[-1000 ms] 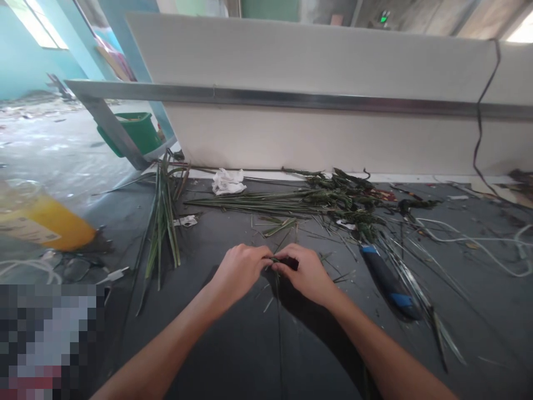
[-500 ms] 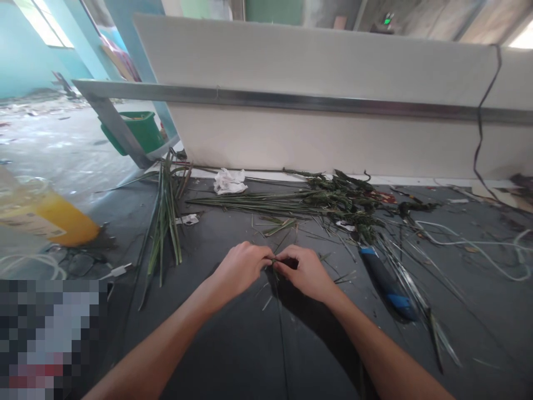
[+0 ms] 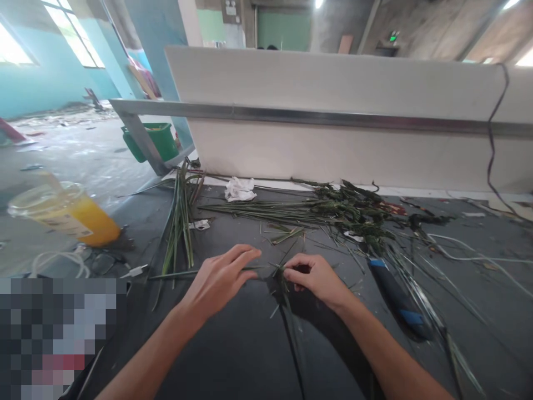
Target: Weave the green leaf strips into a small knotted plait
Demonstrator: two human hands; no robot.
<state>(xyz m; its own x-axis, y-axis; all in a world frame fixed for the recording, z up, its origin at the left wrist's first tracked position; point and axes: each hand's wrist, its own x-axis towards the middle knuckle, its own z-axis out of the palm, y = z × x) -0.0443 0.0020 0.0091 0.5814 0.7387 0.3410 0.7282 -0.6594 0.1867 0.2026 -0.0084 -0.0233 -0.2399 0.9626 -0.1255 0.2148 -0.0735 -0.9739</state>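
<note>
Near the middle of the dark tabletop, my right hand point(image 3: 314, 278) pinches a small knot of green leaf strips point(image 3: 281, 273) between thumb and fingertips. Loose ends stick out of the knot, and one long strip hangs down toward me. My left hand point(image 3: 225, 278) is just left of it, fingers and thumb apart, not gripping anything. A thin leaf strip point(image 3: 177, 274) stretches out leftward behind that hand. Beyond both hands lie short leaf cuttings point(image 3: 287, 234) and long-stemmed dark green woven leaf pieces point(image 3: 350, 208).
At left are a bundle of long leaves point(image 3: 179, 216), a cup of orange drink point(image 3: 94, 222) and a white cable plug point(image 3: 135, 271). A black-and-blue handle point(image 3: 395, 297) lies at right, near white cord point(image 3: 462, 256). Crumpled tissue point(image 3: 240, 189) rests before the white panel point(image 3: 291, 150).
My left hand has let go of the leaf knot and moved left, its fingers opening. My right hand still pinches the knot. The camera view has tilted up a little.
</note>
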